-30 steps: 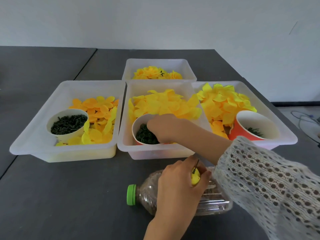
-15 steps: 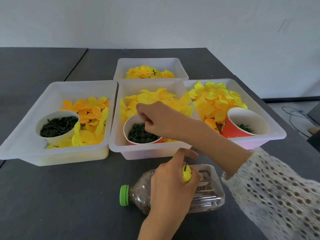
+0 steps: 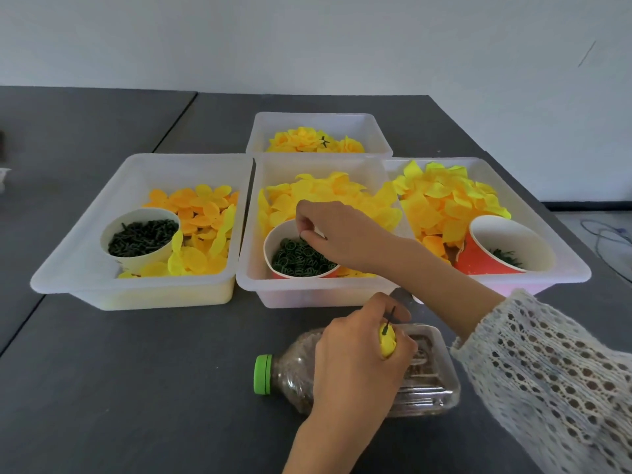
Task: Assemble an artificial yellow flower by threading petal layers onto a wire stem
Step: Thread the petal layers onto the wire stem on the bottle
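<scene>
Yellow half-built flower (image 3: pixel 388 343) sits gripped in her left hand (image 3: pixel 355 364), stem up for threading; right hand (image 3: pixel 337 234) pinches a green ring (image 3: pixel 302 236) above the cup (image 3: pixel 273 246).

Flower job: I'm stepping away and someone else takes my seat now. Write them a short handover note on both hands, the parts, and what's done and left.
Left hand grips the part-built yellow flower, dark stem tip poking up, above a bottle lying on the table.
Right hand pinches something small and dark over the cup of green rings in the middle tray.
Petal layers fill the three front trays; finished flowers sit in the back tray.
Done: first petals on the stem.
Left: probably thread the picked piece, then more layers.
</scene>
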Demonstrator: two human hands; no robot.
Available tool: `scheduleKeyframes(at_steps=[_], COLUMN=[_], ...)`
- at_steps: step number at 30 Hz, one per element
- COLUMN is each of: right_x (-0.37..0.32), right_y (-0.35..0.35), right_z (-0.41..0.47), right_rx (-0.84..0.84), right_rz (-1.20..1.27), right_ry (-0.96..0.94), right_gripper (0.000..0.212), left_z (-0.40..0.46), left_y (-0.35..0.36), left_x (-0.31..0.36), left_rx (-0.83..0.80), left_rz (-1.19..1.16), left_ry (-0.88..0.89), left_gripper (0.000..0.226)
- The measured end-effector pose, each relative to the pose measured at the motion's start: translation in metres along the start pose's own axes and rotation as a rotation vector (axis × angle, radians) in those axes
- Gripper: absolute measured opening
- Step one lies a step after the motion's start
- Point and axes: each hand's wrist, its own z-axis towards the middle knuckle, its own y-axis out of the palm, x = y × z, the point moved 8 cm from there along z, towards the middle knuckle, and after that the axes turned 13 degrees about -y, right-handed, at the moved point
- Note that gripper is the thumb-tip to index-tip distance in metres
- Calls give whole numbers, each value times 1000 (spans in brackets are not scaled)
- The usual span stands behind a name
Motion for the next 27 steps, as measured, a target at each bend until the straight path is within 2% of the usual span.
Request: scheduleKeyframes(at_steps=[3,6,11,16,17,21,24,27], right_x=[2,1,-18,-40,-44,-53,-58,-65], right_y=[0,-6,-38,-50,-49,-45,-45,-44], right_z=[-1,-5,-40,-105,-115,-146,-158,-163], right_rx=[-13,21,254,507,538,687,750,782], right_rz=[-108,-131,99,371,398,440,382,327], right_ry=[2,-8,-19,67,79,84,58,17], right_gripper=[15,17,12,10,10,4,6,6], left_z=[0,0,2,3,4,4,4,6], left_y=[1,1,3,2,2,3,3,9], left_x=[0,1,1,-1,-1,1,2,2], left_rx=[-3,11,9,43,45,22,18,-9], left_rz=[0,-2,-2,40,32,22,27,136], left_ry=[20,34,45,44,42,59,68,74], left_gripper=[20,20,20,5,8,36,33,22])
